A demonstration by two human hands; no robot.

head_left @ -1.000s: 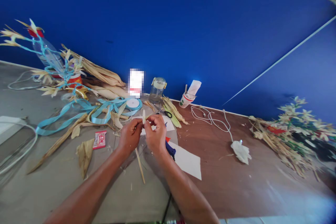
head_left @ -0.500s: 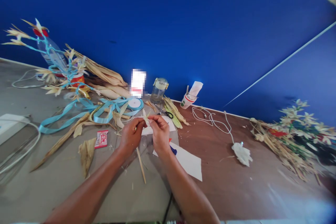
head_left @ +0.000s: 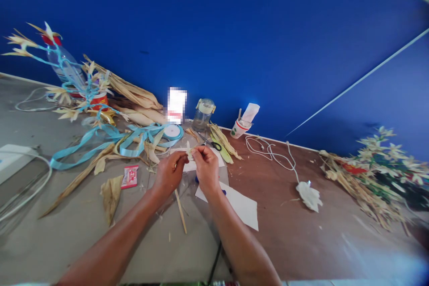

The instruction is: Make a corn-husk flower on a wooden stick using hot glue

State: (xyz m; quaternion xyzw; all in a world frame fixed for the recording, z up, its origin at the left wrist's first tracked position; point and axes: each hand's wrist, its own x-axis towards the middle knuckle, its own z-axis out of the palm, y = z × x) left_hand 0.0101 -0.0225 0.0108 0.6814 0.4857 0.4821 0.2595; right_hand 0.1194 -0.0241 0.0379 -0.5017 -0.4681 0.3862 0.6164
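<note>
My left hand (head_left: 170, 173) and my right hand (head_left: 206, 167) meet above the table, fingertips pinched together on a small pale corn-husk piece (head_left: 189, 151) at the top of a thin wooden stick (head_left: 181, 216). The stick runs down from my left hand toward me. Under my hands lie white paper sheets (head_left: 241, 208) and a blue-handled tool, mostly hidden by my right wrist.
Light blue ribbon (head_left: 100, 143) and its spool (head_left: 172, 132) lie among dried corn husks (head_left: 130, 94) at left. A glass jar (head_left: 203, 114), a paper cup (head_left: 240, 126), scissors (head_left: 214, 145), a white cable (head_left: 271, 152), a red packet (head_left: 129, 176) and husk flowers (head_left: 375, 165) surround the spot.
Both hands have shifted slightly right and away from me, still pinching the husk piece on the stick; the fingers have reworked their hold. The view has drifted a little.
</note>
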